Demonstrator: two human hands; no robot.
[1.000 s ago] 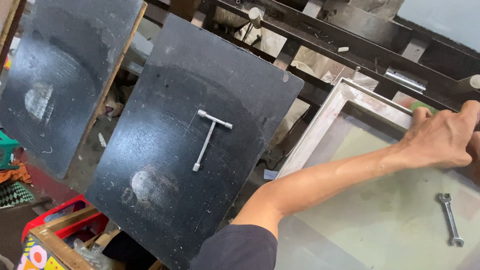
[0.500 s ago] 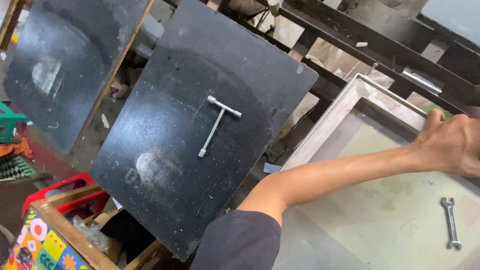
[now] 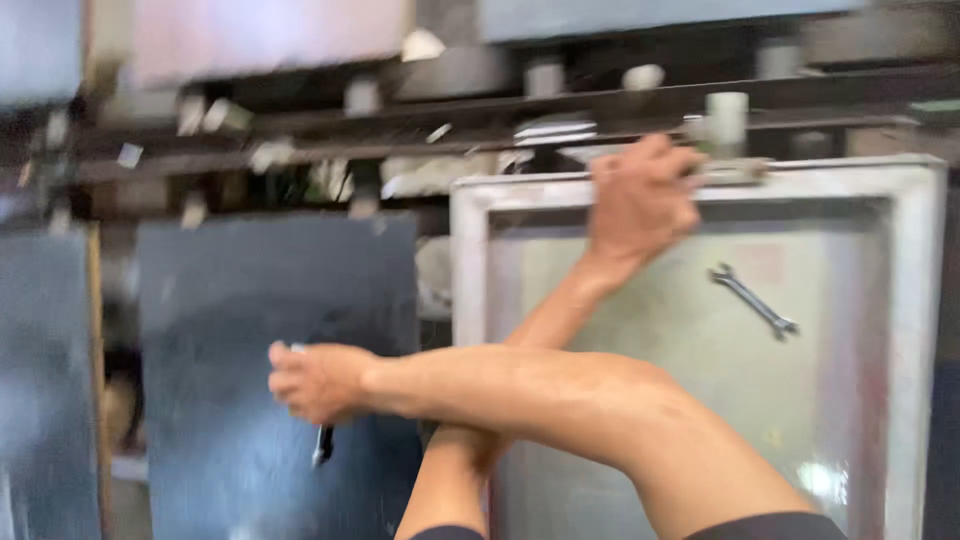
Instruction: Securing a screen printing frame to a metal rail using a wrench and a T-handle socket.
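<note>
My arms are crossed. My right hand (image 3: 312,382) reaches left over the dark board (image 3: 230,300) and is closed on a T-handle wrench (image 3: 322,446), whose shaft sticks out below the fist. My left hand (image 3: 640,200) reaches up to the right, its fingers curled on the top rail of a pale metal screen frame (image 3: 905,300), next to a small metal bracket (image 3: 735,172). A flat open-ended spanner (image 3: 755,300) lies on the frame's greenish mesh, to the right of my left wrist. The picture is blurred by motion.
A second dark board (image 3: 45,380) stands at the far left. Dark metal bars (image 3: 400,110) with scraps and small parts on them run across behind the boards and the frame. A white cylinder (image 3: 727,115) stands above the frame's top rail.
The view has swung upright. My right hand has come in across my left arm and closed on the T-handle wrench that lay loose on the board. My left hand stays at the frame's top rail.
</note>
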